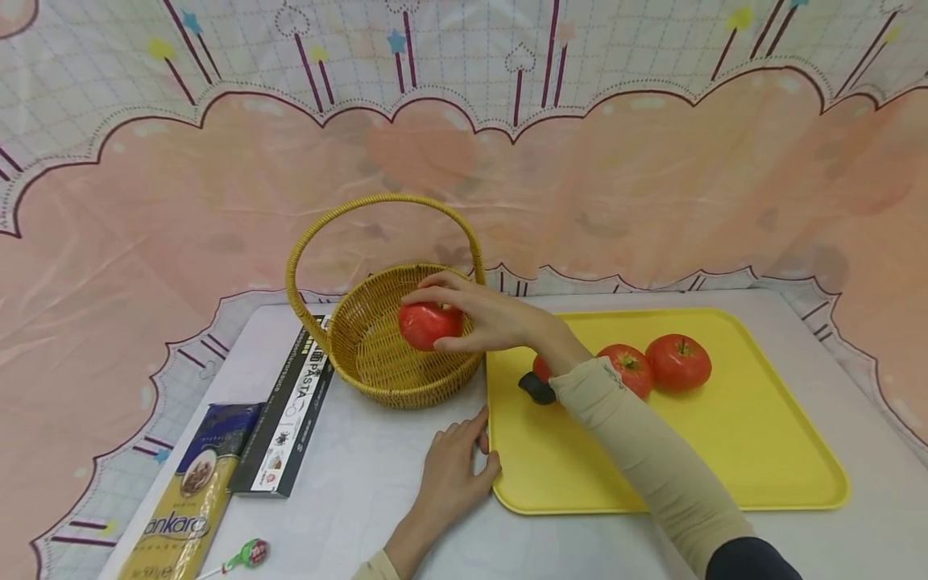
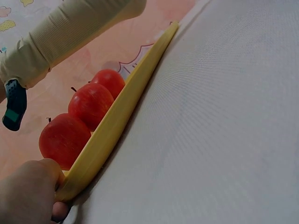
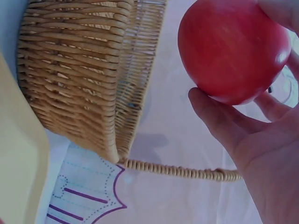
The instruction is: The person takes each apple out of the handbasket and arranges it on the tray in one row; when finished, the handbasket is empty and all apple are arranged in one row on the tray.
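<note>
A red apple [image 1: 428,326] is held in my right hand [image 1: 496,318], fingers over its top and side and thumb beneath. It hangs above the yellow wicker basket [image 1: 408,396], whose inside looks bare in the head view. In the right wrist view the apple [image 3: 231,51] is apart from the basket's rim [image 3: 114,88]. My left hand [image 1: 455,467] grips the left edge of a yellow tray [image 1: 739,459], with the thumb over the rim and a finger under it in the left wrist view. Three red apples [image 2: 65,140] sit on the tray; the right forearm partly hides one in the head view.
Left of the basket lie a black pasta box [image 1: 286,427] and a yellow and blue pasta packet [image 1: 184,499]. A lollipop [image 1: 254,553] is near the table's front edge. The basket's tall handle [image 1: 387,199] arches upward. A patterned cloth [image 1: 652,185] hangs behind the table.
</note>
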